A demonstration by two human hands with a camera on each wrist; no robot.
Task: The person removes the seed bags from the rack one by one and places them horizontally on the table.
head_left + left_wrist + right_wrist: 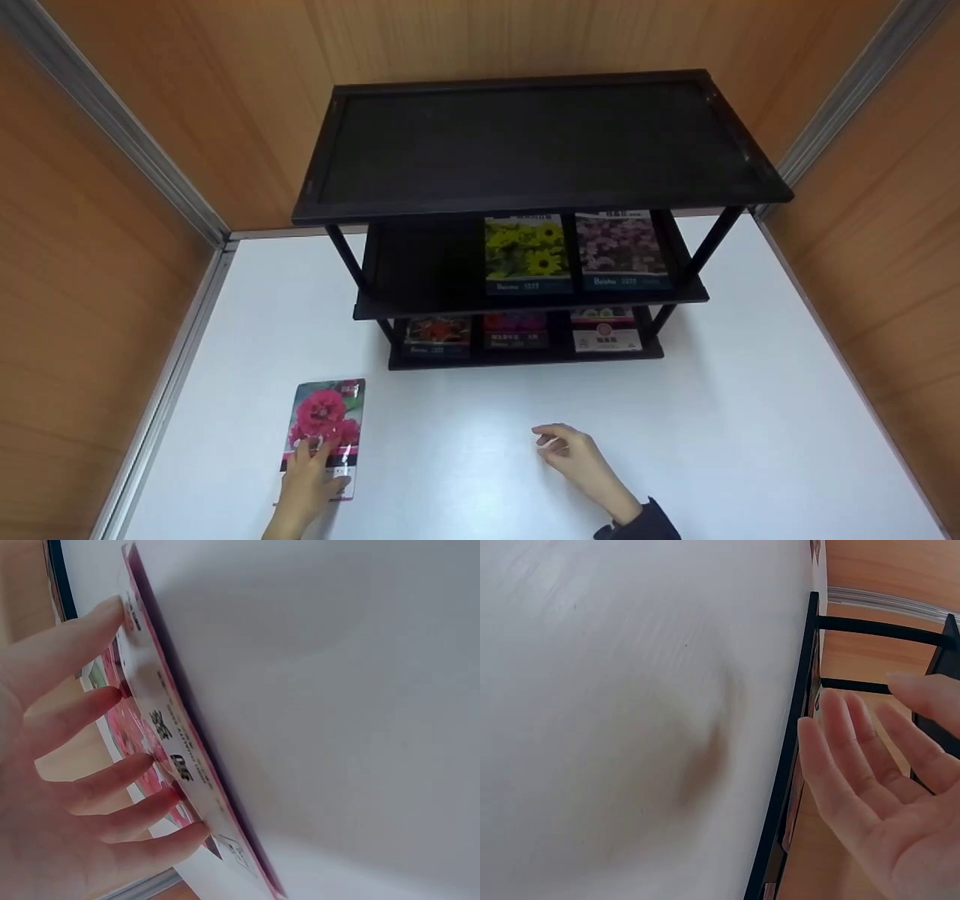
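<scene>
A flat seed packet (324, 420) with pink flowers on its front lies at the left of the white table. My left hand (304, 484) rests on its lower part, and in the left wrist view the spread fingertips (161, 799) and thumb touch the front of the packet (161, 701). The fingers are nearly straight there. Well to the right, my right hand (577, 461) hovers over the table with loosely bent fingers and holds nothing. The right wrist view shows that hand (885, 787) too, in front of the black rack.
A black three-tier rack (540, 150) stands at the back. On its middle shelf lie a yellow-flower packet (527, 255) and a pale purple-flower packet (621, 247). Below are an orange-flower packet (437, 336), a dark packet (516, 331) and a white-fronted packet (606, 330). Wooden walls (82, 300) enclose the table.
</scene>
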